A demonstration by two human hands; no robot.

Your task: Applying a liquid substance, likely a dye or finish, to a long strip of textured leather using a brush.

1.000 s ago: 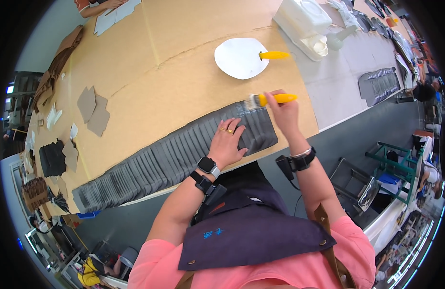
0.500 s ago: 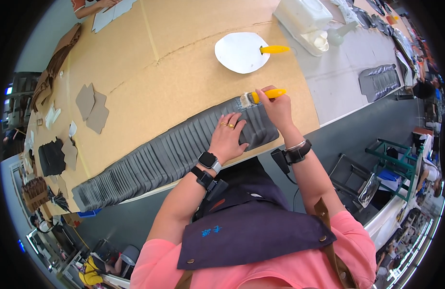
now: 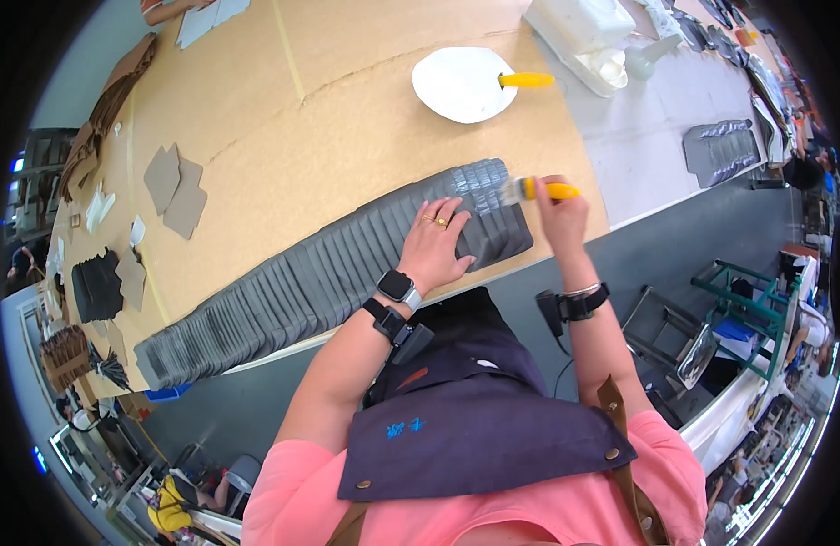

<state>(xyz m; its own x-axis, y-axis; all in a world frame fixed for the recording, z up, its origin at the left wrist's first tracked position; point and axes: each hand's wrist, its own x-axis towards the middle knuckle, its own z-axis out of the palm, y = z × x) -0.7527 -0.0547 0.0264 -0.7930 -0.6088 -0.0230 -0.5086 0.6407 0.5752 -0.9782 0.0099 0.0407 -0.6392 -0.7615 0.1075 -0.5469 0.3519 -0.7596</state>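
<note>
Worktop carries a fanned row of grey pieces along its near edge.
Left hand, fingers spread, rests on the row; right hand pinches a brush at the row's right end; light, even strokes seem best.

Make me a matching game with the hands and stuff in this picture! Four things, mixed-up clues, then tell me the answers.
Things:
1. left hand
2. white dish
3. green metal frame
4. right hand

Clues:
A. off the table, toward the picture's right
B. gripping a yellow-handled brush
C. another yellow handle sticks out at its right side
D. spread out on a row of dark grey pieces

Right pairs: 1-D, 2-C, 3-A, 4-B
</note>
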